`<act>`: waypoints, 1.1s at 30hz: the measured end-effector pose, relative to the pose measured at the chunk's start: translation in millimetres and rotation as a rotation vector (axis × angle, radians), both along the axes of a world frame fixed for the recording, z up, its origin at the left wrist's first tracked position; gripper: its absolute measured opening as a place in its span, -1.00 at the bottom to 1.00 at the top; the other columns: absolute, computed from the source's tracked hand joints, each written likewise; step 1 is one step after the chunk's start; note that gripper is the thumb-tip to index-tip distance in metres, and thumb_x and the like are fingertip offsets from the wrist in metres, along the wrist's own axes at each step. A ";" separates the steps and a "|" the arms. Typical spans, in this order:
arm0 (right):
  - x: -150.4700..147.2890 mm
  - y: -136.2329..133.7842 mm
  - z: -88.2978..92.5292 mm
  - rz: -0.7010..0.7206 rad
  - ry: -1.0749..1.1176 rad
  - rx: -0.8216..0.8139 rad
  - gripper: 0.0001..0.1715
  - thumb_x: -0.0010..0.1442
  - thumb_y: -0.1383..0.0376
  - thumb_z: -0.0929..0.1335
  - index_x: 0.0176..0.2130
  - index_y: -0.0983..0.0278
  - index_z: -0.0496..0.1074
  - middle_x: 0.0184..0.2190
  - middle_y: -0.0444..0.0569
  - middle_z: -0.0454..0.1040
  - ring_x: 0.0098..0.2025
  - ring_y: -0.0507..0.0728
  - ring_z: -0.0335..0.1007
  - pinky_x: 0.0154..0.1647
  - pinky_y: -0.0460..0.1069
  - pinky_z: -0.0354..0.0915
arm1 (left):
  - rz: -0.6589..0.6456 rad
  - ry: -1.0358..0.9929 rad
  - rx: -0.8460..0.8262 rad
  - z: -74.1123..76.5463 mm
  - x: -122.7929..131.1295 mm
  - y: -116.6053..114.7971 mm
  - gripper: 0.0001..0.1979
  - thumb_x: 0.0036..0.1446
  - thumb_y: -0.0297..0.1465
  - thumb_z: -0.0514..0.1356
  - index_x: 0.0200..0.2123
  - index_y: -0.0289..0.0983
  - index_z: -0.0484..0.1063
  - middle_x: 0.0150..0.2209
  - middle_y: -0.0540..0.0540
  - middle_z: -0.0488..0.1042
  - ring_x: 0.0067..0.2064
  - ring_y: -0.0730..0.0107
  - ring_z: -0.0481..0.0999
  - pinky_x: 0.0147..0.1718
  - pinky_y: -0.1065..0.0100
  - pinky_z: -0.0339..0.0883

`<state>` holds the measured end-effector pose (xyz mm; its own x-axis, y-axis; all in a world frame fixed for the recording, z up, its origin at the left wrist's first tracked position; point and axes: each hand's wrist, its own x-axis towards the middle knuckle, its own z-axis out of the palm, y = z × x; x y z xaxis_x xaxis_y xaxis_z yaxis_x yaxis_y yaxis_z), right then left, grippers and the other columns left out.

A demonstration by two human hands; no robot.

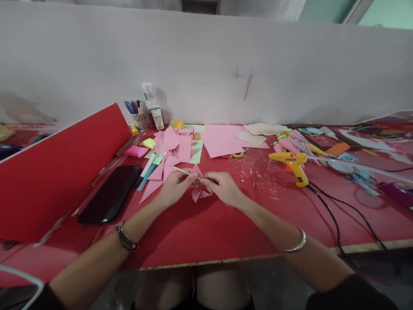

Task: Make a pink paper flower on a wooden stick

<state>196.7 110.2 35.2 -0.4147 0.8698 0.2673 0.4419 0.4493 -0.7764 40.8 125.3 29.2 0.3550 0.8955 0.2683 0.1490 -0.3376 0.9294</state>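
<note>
My left hand [176, 187] is closed, with a thin pale stick [181, 170] and the edge of a small folded pink paper piece [197, 170] at its thumb and forefinger. From the other side, my right hand [224, 187] pinches the same paper, fingertips close to those of the left. Another pink folded part [200, 196] shows just below the fingertips; whether it joins the upper piece I cannot tell. Both hands are over the red tabletop [180, 237]. The fingers cover most of the paper's middle.
Cut pink papers [185, 148], pens [146, 176] and a black phone [111, 193] lie left. Behind are pink sheets [219, 140] and yellow-handled scissors [238, 155]. A yellow glue gun [295, 165] with a black cord lies right. A red board [64, 172] leans at left.
</note>
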 end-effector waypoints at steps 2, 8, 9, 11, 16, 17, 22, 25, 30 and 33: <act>-0.1 -0.3 0.4 -0.018 -0.016 0.006 -0.64 0.10 0.23 0.19 -0.66 0.31 0.14 -0.71 -0.24 0.09 -0.62 -0.09 -0.01 -0.59 -0.16 -0.06 | -0.009 -0.009 0.015 -0.1 -0.4 -0.3 -0.71 0.00 -0.30 0.03 -0.63 -0.32 0.37 -0.59 -0.01 0.39 -0.50 0.49 0.37 -0.45 0.46 0.28; -1.1 -0.9 -2.7 -0.019 0.005 0.009 -0.68 0.11 0.25 0.18 -0.62 0.30 0.14 -0.69 -0.24 0.08 -0.62 -0.09 -0.02 -0.59 -0.16 -0.06 | 0.002 -0.025 0.078 -0.2 -1.1 -1.7 -0.69 0.03 -0.34 0.01 -0.64 -0.33 0.39 -0.59 -0.02 0.39 -0.51 0.50 0.38 -0.47 0.48 0.28; -1.2 -0.7 -3.4 -0.010 0.014 0.001 -0.69 0.11 0.26 0.17 -0.61 0.30 0.15 -0.69 -0.24 0.09 -0.61 -0.09 -0.01 -0.59 -0.15 -0.05 | -0.004 -0.030 0.084 -0.3 -1.3 -1.6 -0.69 0.04 -0.34 0.01 -0.64 -0.34 0.39 -0.59 -0.02 0.39 -0.51 0.50 0.38 -0.47 0.48 0.28; -1.0 -0.2 -4.2 0.024 0.044 -0.039 -0.71 0.11 0.27 0.17 -0.60 0.30 0.15 -0.68 -0.23 0.13 -0.61 -0.08 0.03 -0.57 -0.15 -0.02 | -0.026 -0.039 0.092 -1.0 -1.9 -1.1 -0.68 0.05 -0.33 0.01 -0.62 -0.34 0.40 -0.59 -0.03 0.40 -0.51 0.51 0.38 -0.48 0.49 0.28; 0.2 1.3 -1.4 0.186 0.177 -0.306 -0.76 0.13 0.30 0.14 -0.52 0.31 0.19 -0.73 -0.24 0.18 -0.65 -0.08 0.09 -0.53 -0.14 0.06 | -0.077 -0.100 0.078 -2.3 -2.6 -1.1 -0.70 0.04 -0.28 0.05 -0.58 -0.33 0.42 -0.59 -0.03 0.41 -0.54 0.52 0.37 -0.52 0.49 0.28; 0.5 1.4 -0.6 0.216 0.192 -0.356 -0.76 0.14 0.30 0.13 -0.52 0.31 0.20 -0.75 -0.26 0.16 -0.67 -0.08 0.06 -0.55 -0.14 0.05 | -0.089 -0.113 0.069 -2.2 -2.5 -1.6 -0.70 0.04 -0.27 0.06 -0.58 -0.33 0.42 -0.59 -0.03 0.41 -0.55 0.52 0.37 -0.53 0.49 0.28; 0.5 0.4 -0.7 0.273 0.196 -0.435 -0.69 0.17 0.27 0.10 -0.52 0.31 0.20 -0.79 -0.30 0.05 -0.71 -0.10 -0.05 -0.59 -0.15 0.01 | -0.102 -0.153 0.041 -1.9 -0.8 -3.1 -0.68 0.02 -0.23 0.08 -0.59 -0.32 0.42 -0.60 -0.04 0.43 -0.60 0.56 0.31 -0.58 0.49 0.26; -1.9 -1.6 -1.7 0.143 0.079 -0.220 -0.71 0.18 0.26 0.11 -0.51 0.31 0.20 -0.71 -0.23 0.15 -0.64 -0.08 0.06 -0.55 -0.15 0.03 | -0.032 -0.190 0.032 -1.6 1.0 -2.7 -0.68 -0.02 -0.22 0.11 -0.62 -0.34 0.42 -0.61 -0.04 0.42 -0.61 0.55 0.31 -0.60 0.49 0.25; -7.3 -7.3 1.5 -0.167 -0.383 0.104 -0.81 0.15 0.25 0.17 -0.38 0.30 0.27 -0.55 -0.11 0.32 -0.53 -0.01 0.19 -0.53 -0.12 -0.05 | 0.079 -0.227 0.009 1.3 4.3 -4.7 -0.68 -0.05 -0.22 0.13 -0.66 -0.34 0.40 -0.66 -0.01 0.37 -0.59 0.54 0.33 -0.55 0.49 0.27; -8.5 -8.7 1.9 -0.171 -0.353 0.100 -0.79 0.15 0.25 0.17 -0.43 0.30 0.26 -0.57 -0.12 0.32 -0.55 -0.02 0.18 -0.54 -0.12 -0.04 | 0.067 -0.251 -0.016 1.4 5.0 -5.3 -0.68 -0.06 -0.20 0.14 -0.65 -0.34 0.40 -0.67 0.01 0.35 -0.61 0.56 0.31 -0.56 0.49 0.26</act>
